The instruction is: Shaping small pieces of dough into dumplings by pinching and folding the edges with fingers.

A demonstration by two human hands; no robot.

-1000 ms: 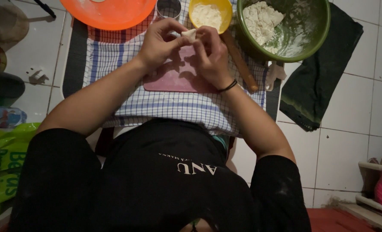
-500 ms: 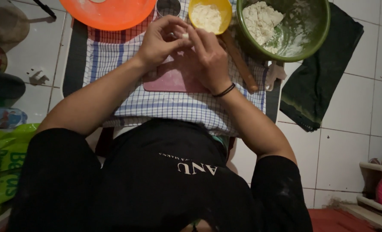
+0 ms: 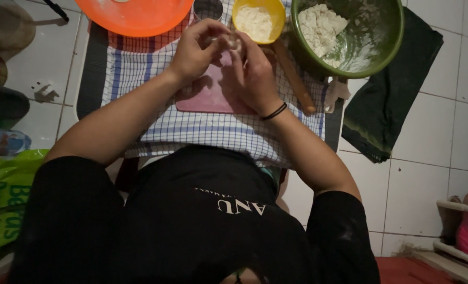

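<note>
Both hands pinched together on a small pale dough piece [image 3: 233,41], upper centre of frame: left hand [image 3: 197,50] and right hand [image 3: 255,73] each gripping it. Under them: pink board [image 3: 213,97] on checked cloth [image 3: 202,131]. Just beyond: yellow bowl [image 3: 259,21], green bowl [image 3: 350,37], orange bowl [image 3: 134,16]. Wooden rolling pin [image 3: 294,79] at right.
</note>
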